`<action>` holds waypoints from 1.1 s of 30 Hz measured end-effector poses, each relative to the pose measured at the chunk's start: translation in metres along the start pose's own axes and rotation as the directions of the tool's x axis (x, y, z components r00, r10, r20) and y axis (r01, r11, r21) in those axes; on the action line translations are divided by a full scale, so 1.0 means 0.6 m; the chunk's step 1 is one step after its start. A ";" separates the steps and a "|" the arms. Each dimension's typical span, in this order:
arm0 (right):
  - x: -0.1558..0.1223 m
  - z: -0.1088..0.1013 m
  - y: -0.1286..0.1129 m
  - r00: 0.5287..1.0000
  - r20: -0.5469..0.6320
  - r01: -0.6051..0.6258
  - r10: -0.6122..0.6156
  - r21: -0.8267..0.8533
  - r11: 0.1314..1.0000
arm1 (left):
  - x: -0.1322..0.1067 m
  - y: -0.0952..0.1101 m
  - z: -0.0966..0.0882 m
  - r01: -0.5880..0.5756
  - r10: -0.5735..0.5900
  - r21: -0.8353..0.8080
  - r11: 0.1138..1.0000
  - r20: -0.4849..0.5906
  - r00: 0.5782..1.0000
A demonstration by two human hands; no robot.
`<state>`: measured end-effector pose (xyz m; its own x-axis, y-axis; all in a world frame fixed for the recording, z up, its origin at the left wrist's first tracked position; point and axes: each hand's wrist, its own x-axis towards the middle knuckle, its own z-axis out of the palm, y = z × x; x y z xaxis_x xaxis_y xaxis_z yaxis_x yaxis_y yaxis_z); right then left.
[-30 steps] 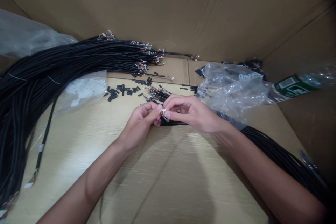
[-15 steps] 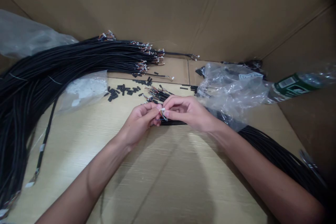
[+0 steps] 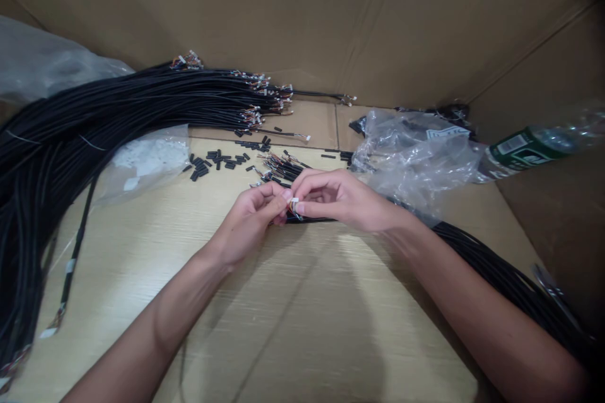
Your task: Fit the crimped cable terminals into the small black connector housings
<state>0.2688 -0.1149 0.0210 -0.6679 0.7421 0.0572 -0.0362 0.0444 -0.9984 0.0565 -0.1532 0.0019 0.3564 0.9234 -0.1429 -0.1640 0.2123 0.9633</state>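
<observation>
A small white connector with thin coloured wires sits between my two hands over the middle of the table. My left hand pinches the wires beside it with thumb and finger. From the other side, my right hand closes on the same connector end, its thumb against the wires. Just behind my fingers lies a bundle of black cables with bare wire tips, partly covered by my hands. Short black sleeves are scattered to the left of that bundle.
A thick bundle of black cables with white connectors fills the left and back. A clear bag of white pieces lies beside it. At the right are crumpled plastic, a green-labelled bottle and more black cables. Cardboard walls enclose the table.
The whole view has shifted slightly. Both hands keep their pinch around the connector, which has turned a little and now shows its white top more upright.
</observation>
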 end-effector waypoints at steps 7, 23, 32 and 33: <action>0.001 0.010 0.003 0.996 -0.057 0.065 -0.069 -0.062 0.996 | 0.003 0.001 -0.008 -0.005 0.005 0.034 0.999 0.005 1.000; 0.003 0.012 0.024 0.992 -0.100 0.079 -0.080 -0.015 0.997 | 0.001 0.007 -0.003 -0.054 0.056 0.095 0.994 -0.021 0.998; 0.004 0.009 0.021 0.979 -0.085 0.175 -0.186 -0.128 0.976 | 0.003 0.002 -0.005 -0.022 0.022 0.011 1.000 -0.015 1.000; 0.005 0.011 0.023 0.974 -0.095 0.192 -0.206 -0.137 0.972 | 0.003 0.002 -0.006 -0.009 0.009 -0.014 1.000 -0.016 1.000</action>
<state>0.2615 -0.1168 0.0075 -0.5722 0.7773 0.2616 -0.0612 0.2776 -0.9588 0.0539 -0.1501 0.0022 0.3397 0.9303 -0.1383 -0.1799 0.2086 0.9613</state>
